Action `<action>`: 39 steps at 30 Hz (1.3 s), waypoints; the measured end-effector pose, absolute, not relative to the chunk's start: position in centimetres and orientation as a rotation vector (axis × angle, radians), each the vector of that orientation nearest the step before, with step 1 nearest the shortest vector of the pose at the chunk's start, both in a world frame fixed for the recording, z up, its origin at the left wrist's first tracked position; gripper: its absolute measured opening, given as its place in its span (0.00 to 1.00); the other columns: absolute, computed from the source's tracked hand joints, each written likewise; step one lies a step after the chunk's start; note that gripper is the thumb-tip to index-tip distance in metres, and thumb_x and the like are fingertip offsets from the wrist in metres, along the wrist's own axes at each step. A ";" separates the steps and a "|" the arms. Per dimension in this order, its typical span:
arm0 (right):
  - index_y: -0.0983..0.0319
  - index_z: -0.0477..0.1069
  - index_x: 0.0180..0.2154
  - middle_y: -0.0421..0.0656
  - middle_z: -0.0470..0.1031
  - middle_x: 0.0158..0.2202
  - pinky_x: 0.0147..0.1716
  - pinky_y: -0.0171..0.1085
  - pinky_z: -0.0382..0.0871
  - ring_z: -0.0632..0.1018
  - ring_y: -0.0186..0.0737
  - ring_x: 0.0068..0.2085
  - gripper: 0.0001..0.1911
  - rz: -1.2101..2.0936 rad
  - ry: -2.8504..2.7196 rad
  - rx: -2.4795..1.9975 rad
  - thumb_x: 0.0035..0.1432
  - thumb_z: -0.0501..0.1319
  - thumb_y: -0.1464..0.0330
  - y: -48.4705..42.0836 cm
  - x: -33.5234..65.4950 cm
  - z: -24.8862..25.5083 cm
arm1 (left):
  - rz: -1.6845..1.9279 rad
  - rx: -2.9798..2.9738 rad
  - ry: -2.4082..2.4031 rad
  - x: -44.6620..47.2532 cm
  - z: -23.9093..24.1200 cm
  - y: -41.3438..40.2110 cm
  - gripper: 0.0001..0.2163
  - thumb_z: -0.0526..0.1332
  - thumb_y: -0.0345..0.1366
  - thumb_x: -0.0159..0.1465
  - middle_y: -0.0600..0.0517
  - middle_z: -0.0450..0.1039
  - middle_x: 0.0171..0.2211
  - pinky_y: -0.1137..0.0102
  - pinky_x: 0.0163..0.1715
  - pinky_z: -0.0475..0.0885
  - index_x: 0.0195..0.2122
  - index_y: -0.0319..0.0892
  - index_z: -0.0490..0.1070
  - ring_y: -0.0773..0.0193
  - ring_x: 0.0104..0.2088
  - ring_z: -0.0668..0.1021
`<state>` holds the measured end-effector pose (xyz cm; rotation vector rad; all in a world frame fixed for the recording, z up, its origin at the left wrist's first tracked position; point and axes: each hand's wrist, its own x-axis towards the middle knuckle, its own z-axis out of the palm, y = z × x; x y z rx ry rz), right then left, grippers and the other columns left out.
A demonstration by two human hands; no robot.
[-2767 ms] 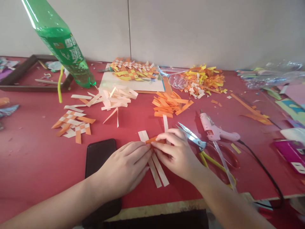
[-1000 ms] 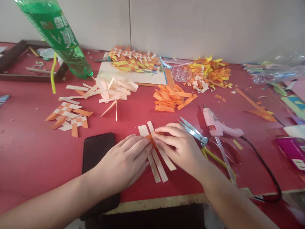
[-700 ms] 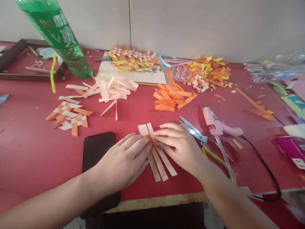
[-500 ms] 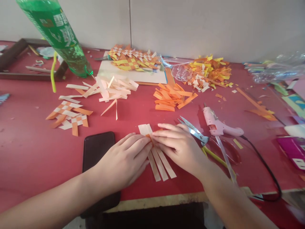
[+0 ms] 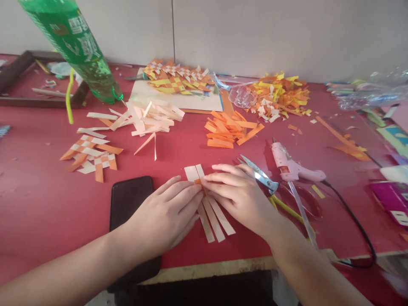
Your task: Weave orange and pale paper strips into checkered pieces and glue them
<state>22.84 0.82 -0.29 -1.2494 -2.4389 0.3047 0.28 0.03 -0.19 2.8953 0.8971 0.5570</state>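
Three cream paper strips [image 5: 215, 214] lie side by side near the table's front edge, fanning apart toward me. An orange paper strip [image 5: 198, 181] crosses them, mostly covered by my fingers. From the left, my left hand [image 5: 174, 208] is closed with its fingertips on the crossing. My right hand [image 5: 234, 191] meets it from the other side, fingers bent together over the right part of the strips. The fingertips of both hands almost touch. Both thumbs are largely hidden, as is how the strips pass over and under.
Scissors [image 5: 259, 173] and a pink glue gun [image 5: 285, 163] lie right of my hands. A black phone [image 5: 130, 197] rests under my left forearm. Behind are cream strips [image 5: 149, 117], orange strips [image 5: 228, 129], woven pieces [image 5: 91, 151] and a tilted green bottle [image 5: 83, 46].
Both hands stay over the crossing with barely any movement. The orange bit showing by my right fingertips is now covered. The view has shifted very slightly.
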 end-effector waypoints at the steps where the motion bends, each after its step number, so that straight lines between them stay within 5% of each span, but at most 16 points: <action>1: 0.54 0.77 0.46 0.38 0.81 0.48 0.52 0.49 0.61 0.74 0.45 0.56 0.12 0.313 -2.445 -1.254 0.67 0.56 0.71 0.8 22.9 -0.3 | 0.563 2.898 0.902 0.3 -0.2 0.0 0.15 0.53 0.32 0.69 0.43 0.78 0.49 0.55 0.54 0.75 0.50 0.33 0.74 0.53 0.48 0.79; 12: 0.55 0.76 0.47 0.38 0.79 0.50 0.53 0.51 0.62 0.72 0.47 0.57 0.15 0.378 -2.463 -1.254 0.65 0.55 0.74 0.7 22.9 0.2 | 0.528 2.886 0.891 0.2 -0.3 -0.1 0.14 0.53 0.31 0.69 0.45 0.78 0.49 0.52 0.55 0.73 0.52 0.36 0.73 0.52 0.50 0.78; 20: 0.55 0.76 0.46 0.36 0.79 0.49 0.55 0.52 0.59 0.71 0.45 0.57 0.16 0.383 -2.454 -1.283 0.60 0.58 0.76 0.6 22.8 0.1 | 0.455 2.868 0.861 0.0 -0.3 0.0 0.25 0.50 0.51 0.70 0.41 0.76 0.50 0.51 0.56 0.70 0.55 0.33 0.70 0.50 0.51 0.76; 31: 0.56 0.76 0.46 0.37 0.79 0.50 0.58 0.53 0.57 0.71 0.45 0.58 0.17 0.411 -2.427 -1.337 0.59 0.56 0.76 0.3 22.3 0.2 | 0.462 2.920 0.875 0.3 -0.7 0.0 0.35 0.45 0.60 0.67 0.40 0.75 0.49 0.53 0.56 0.68 0.53 0.31 0.71 0.50 0.50 0.76; 39: 0.58 0.69 0.57 0.43 0.72 0.59 0.59 0.45 0.67 0.71 0.43 0.60 0.21 0.210 -2.348 -1.509 0.64 0.54 0.70 -1.1 26.5 3.3 | 0.446 2.961 0.852 0.2 -0.7 0.0 0.34 0.42 0.58 0.69 0.41 0.77 0.49 0.52 0.55 0.68 0.55 0.32 0.70 0.49 0.50 0.77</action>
